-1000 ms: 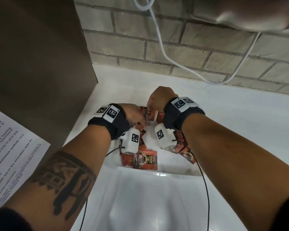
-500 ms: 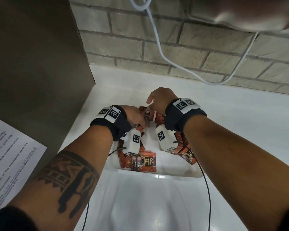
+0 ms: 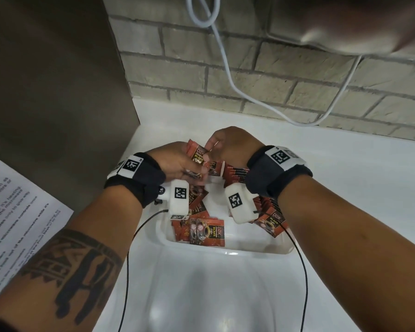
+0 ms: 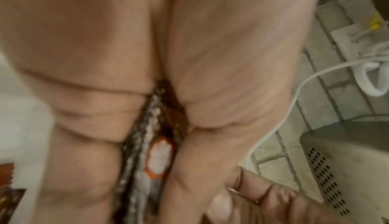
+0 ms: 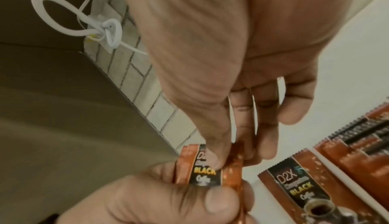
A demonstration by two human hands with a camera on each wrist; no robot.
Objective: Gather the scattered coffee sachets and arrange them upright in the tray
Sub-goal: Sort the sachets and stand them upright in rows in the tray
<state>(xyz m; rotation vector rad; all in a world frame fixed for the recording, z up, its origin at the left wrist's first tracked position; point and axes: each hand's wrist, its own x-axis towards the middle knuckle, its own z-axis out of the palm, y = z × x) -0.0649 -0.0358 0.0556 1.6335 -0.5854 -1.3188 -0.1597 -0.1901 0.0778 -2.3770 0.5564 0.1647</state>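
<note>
A white tray (image 3: 261,250) on the white counter holds several red-brown coffee sachets. Some lie flat near its front (image 3: 207,232), and a row stands on edge on its right side (image 3: 236,174). My left hand (image 3: 177,164) grips a small stack of sachets (image 3: 198,155) above the tray's far end. My right hand (image 3: 228,144) pinches the top of that same stack (image 5: 207,169) between thumb and fingers. The left wrist view shows the stack's edges (image 4: 151,144) squeezed between palm and fingers. Another sachet (image 5: 299,187) lies flat below my right hand.
A dark cabinet side (image 3: 58,92) stands on the left, with a printed paper sheet (image 3: 15,224) below it. A brick wall (image 3: 249,75) runs behind the counter, with a white cable (image 3: 228,68) hanging across it. A vented appliance (image 4: 336,169) sits nearby.
Both hands have lifted slightly above the tray's far end, and the stack of sachets between them now shows upright with its printed face toward me.
</note>
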